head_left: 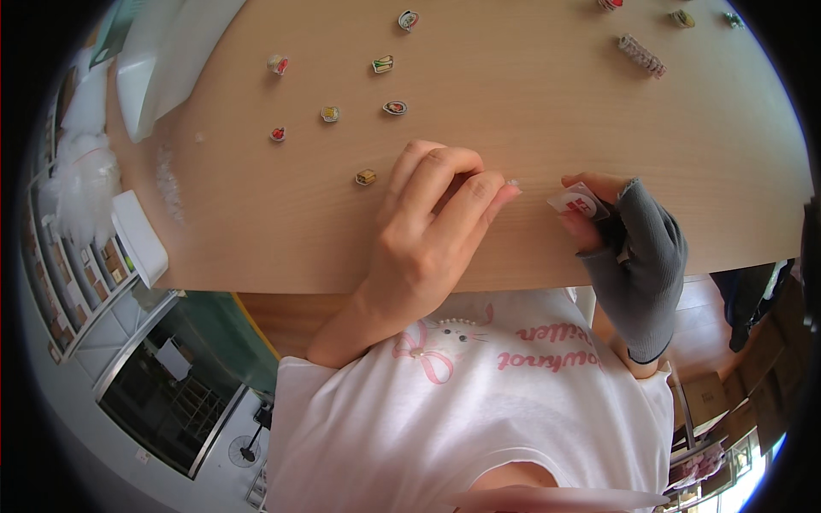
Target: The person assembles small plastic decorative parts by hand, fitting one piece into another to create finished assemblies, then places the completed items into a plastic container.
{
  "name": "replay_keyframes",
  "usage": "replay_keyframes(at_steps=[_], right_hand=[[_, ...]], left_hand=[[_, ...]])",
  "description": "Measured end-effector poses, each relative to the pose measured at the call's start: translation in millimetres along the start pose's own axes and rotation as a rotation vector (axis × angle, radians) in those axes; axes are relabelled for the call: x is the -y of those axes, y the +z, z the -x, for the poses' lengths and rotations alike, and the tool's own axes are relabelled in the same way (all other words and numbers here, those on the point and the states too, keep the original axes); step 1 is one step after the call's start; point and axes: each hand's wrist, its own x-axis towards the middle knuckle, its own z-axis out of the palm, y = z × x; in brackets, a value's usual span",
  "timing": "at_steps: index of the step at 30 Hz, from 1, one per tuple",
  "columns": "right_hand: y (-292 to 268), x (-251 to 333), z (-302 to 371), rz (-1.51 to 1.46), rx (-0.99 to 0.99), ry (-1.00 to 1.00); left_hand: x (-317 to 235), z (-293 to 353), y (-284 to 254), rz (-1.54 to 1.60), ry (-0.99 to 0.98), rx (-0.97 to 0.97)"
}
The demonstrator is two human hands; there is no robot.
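Seven small food-shaped pieces (382, 64) lie loose on the desk (505, 77) between ten and twelve o'clock, apparently already set out. At two, the gloved right hand (643, 248) pinches a clear-edged card (578, 202) between its fingers, not set down; its red-and-white print is too small to read. The left hand's (432, 209) fingers press together near centre, contents unclear. Pink lettering marks the white shirt (513, 419) at six.
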Motion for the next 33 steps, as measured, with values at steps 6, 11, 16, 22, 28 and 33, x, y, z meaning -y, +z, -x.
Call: replay_keyframes(at_steps=[6,11,16,22,28,33], right_hand=[[-5.5,9.8,-6.1,0.045,0.105,0.099],[-17.7,4.0,-15.7,0.013,0.237,0.092],[-23.0,-1.2,-27.0,0.029,0.302,0.042],[-18.8,-7.8,-23.8,-0.062,0.239,-0.030],[-22.3,4.4,-27.9,-0.010,0.395,0.003],[-8.4,12.4,-18.5,0.042,0.318,0.030]], left_hand=[[-4.8,-2.5,-2.7,0.087,-0.133,-0.036],[1.7,-4.4,-3.3,0.019,-0.072,0.010],[4.3,-11.8,-9.4,-0.036,-0.001,0.102],[7.6,-10.6,-16.3,-0.036,0.046,0.094],[-2.5,6.1,-16.0,0.080,-0.118,0.111],[-3.3,8.5,-5.5,0.099,-0.123,0.010]])
